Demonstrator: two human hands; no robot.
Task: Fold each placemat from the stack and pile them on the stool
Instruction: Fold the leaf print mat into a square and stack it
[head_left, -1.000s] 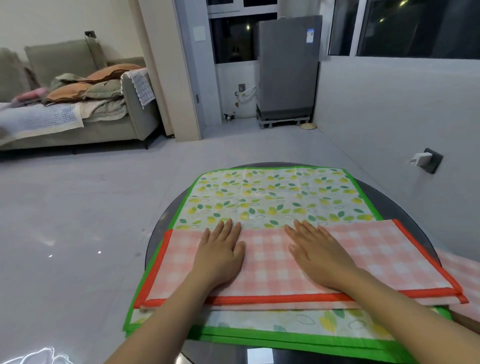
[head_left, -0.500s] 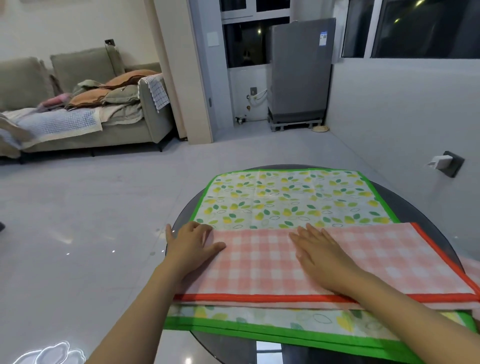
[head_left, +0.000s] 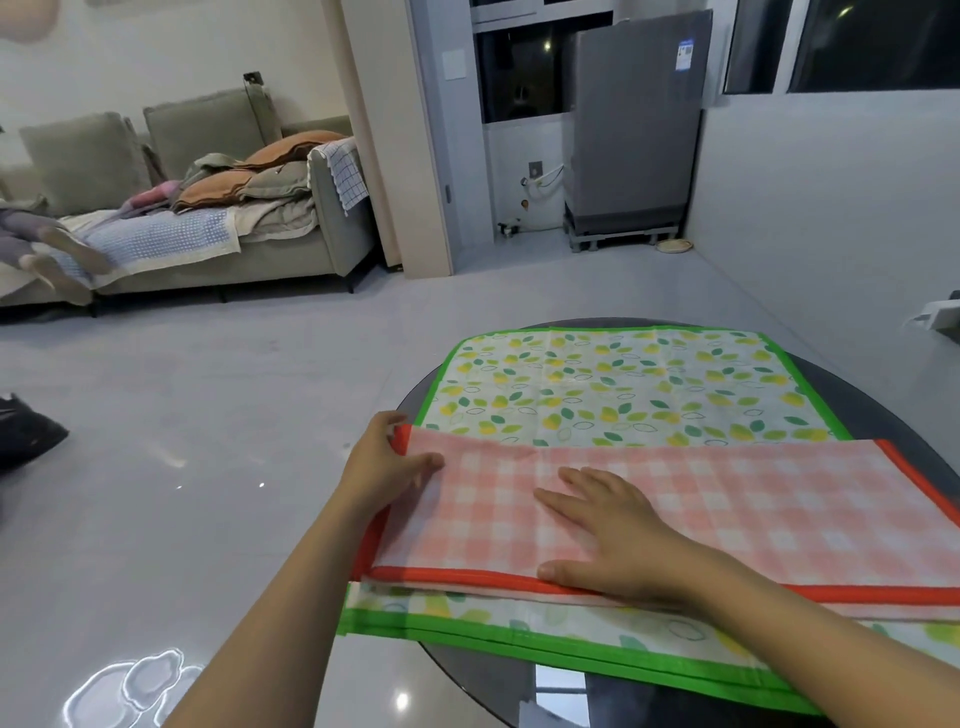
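A pink checked placemat (head_left: 753, 504) with an orange border lies folded in half lengthwise on top of a stack of leaf-patterned placemats (head_left: 613, 384) with green borders. The stack rests on a round dark glass table (head_left: 852, 384). My left hand (head_left: 382, 465) grips the pink placemat's left end, thumb on top and fingers under the edge. My right hand (head_left: 613, 530) lies flat on the middle of the pink placemat, fingers spread and pressing it down. No stool is in view.
Glossy grey floor spreads to the left of the table. A grey sofa (head_left: 218, 228) piled with cushions and blankets stands at the back left, with a person's feet (head_left: 62, 260) on it. A grey fridge (head_left: 634, 124) stands at the back. A black bag (head_left: 26, 431) lies at the left edge.
My left hand slid from the top of the pink placemat to its left end and took hold of the edge. My right hand stayed pressing the middle. The view swung left.
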